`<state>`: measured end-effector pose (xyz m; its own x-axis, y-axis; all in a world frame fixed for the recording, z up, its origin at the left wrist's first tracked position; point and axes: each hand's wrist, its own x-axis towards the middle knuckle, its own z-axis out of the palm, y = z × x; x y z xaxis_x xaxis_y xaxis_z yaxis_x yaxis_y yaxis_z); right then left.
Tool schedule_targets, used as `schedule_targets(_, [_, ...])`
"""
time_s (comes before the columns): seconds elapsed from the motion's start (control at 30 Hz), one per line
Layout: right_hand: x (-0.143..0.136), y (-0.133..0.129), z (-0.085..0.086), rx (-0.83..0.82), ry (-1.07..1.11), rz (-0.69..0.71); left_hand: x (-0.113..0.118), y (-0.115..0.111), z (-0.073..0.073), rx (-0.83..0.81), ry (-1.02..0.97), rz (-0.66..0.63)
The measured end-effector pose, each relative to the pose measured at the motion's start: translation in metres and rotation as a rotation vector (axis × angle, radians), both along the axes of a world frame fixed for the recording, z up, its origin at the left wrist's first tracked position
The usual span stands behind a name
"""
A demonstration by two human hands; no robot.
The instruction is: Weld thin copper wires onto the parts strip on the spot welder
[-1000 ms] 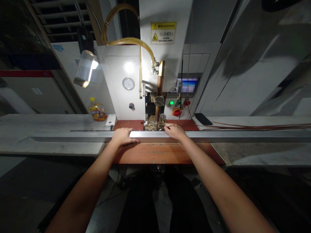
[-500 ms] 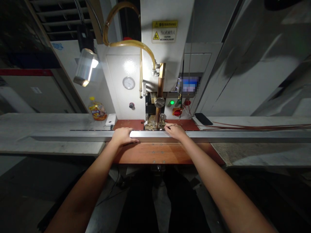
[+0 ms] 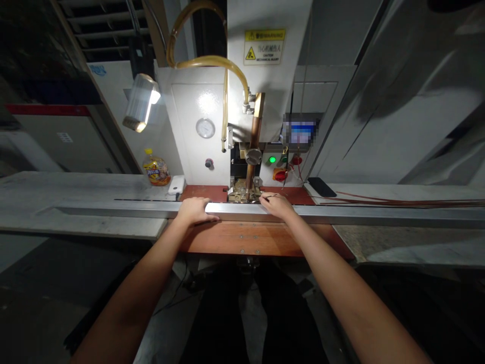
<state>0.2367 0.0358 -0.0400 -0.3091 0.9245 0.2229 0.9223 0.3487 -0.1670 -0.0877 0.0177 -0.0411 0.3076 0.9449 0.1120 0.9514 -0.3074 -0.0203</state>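
A long silver metal bar [image 3: 237,211] lies lengthwise across the bench in front of a machine. My left hand [image 3: 193,210] grips it left of the middle, fingers over the top edge and thumb along the front side. Close to the foot of the machine's upright copper rod [image 3: 250,172], my right hand [image 3: 277,206] rests against the bar. Its fingers pinch a thin dark rod [image 3: 271,195], mostly hidden by the hand. Behind the bar, the rod's lower end meets a small brass-coloured fixture [image 3: 238,192].
A bottle of yellow-orange liquid [image 3: 157,171] and a white device [image 3: 176,185] stand at the left back. To the right lie a dark phone [image 3: 322,187] and several thin brown rods [image 3: 401,201]. A lit lamp [image 3: 142,103] hangs at upper left; the machine has control knobs [image 3: 280,175].
The view has shifted a little, so the machine appears slightly farther right. Both hands keep nearly the same places on the bar.
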Motion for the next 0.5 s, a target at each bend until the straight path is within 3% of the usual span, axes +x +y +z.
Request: schedule_targets(0.5, [-0.0029,-0.0073,0.0046,0.003,-0.046,-0.042,0.0009,-0.0041,0.0007,0.023,0.009,0.006])
